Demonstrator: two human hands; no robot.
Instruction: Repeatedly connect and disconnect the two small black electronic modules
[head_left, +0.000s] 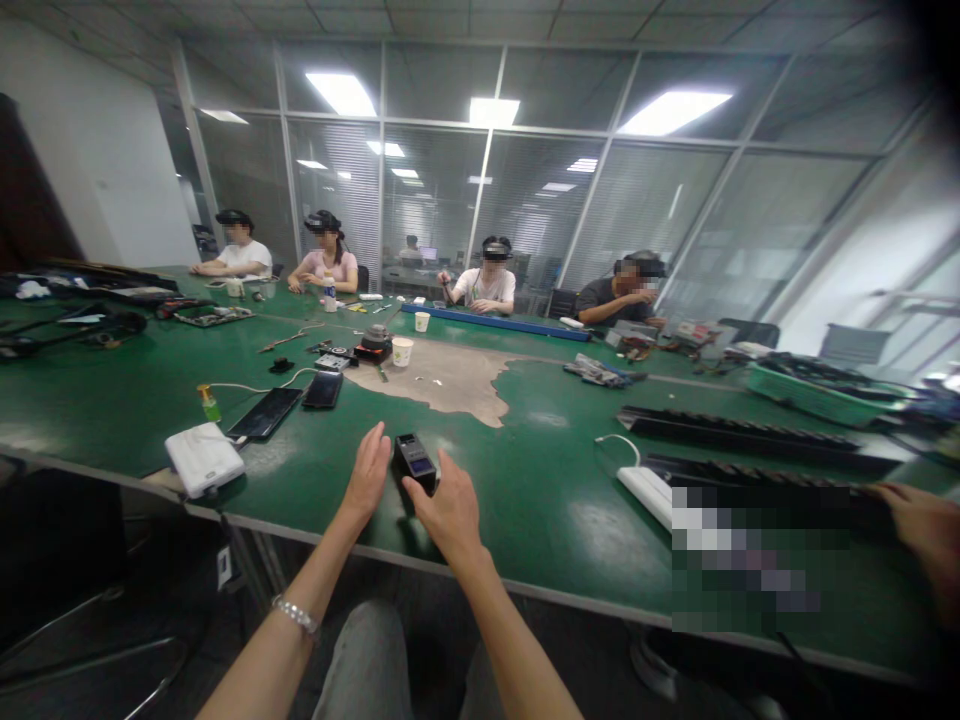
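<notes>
The small black device point(414, 463) is at the near side of the green bench point(540, 520), between the two hands. The left hand point(368, 472) has its fingers stretched out, just beside the device, and holds nothing. The right hand point(453, 508) has thumb and forefinger spread around the near end of the device; whether they grip it, I cannot tell. To the left lie a white box point(204, 459) and a dark phone point(268, 413).
</notes>
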